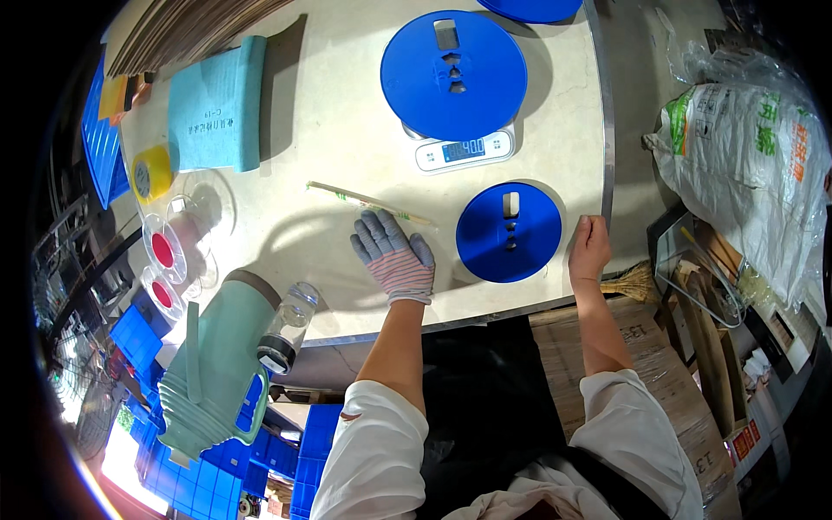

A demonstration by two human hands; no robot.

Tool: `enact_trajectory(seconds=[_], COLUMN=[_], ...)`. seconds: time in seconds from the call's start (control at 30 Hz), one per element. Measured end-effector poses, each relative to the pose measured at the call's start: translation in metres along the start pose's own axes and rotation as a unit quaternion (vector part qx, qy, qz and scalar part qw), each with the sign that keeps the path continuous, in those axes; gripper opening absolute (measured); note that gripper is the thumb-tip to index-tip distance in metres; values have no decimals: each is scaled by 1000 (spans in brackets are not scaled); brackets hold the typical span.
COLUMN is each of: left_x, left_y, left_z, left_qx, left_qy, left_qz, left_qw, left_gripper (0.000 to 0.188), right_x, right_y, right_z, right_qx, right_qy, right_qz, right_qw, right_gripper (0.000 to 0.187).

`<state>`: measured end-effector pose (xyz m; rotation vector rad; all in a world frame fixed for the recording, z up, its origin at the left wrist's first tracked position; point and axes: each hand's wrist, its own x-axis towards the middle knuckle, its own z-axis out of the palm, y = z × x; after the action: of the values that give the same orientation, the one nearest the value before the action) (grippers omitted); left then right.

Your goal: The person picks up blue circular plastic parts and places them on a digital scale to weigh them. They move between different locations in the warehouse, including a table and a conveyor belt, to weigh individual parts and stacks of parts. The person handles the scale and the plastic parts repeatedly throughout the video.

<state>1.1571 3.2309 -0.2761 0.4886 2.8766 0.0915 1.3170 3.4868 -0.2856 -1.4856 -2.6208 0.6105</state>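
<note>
My left hand [393, 257], in a white-and-red striped glove with grey fingers, lies on the table with its fingers stretched out. Just beyond its fingertips is a thin, pale stick with green print, like wrapped chopsticks [347, 196]. My right hand [590, 249] is bare and closed at the table's right edge; whether anything is inside its curled fingers is hidden. Between the hands lies a round blue plastic disc [485, 238] with cut-outs, touched by neither. Farther back, a larger blue disc [412, 82] rests on a white digital scale [465, 152] with a lit display.
At the left stand a green thermos jug [221, 347], a clear bottle [290, 325], clear spools with red centres [161, 250], yellow tape [152, 173] and a light-blue booklet [215, 108]. Another blue disc [533, 7] sits at the far edge. A white sack [745, 173] lies beyond the table's right side.
</note>
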Motion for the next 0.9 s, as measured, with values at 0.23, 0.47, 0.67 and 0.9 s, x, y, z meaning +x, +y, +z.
enact_trajectory(seconds=[0.23, 0.47, 0.67, 0.9], left_x=[0, 0, 1, -2], left_y=[0, 0, 2, 0], left_z=[-1, 2, -1, -6], left_qx=[-13, -11, -6, -24], left_qy=[-4, -7, -3, 3], left_qz=[-3, -1, 3, 1], left_qw=[1000, 1000, 1000, 1000], left_gripper=[71, 70, 71, 69], right_x=[1, 49, 122, 182], right_y=[-5, -91, -162, -197], right_z=[-2, 2, 20, 9], right_qx=[17, 275, 432, 561], right_qy=[21, 88, -57, -98], right_qz=[45, -60, 67, 251], right_qw=[999, 955, 897, 783], right_gripper=[25, 22, 26, 21])
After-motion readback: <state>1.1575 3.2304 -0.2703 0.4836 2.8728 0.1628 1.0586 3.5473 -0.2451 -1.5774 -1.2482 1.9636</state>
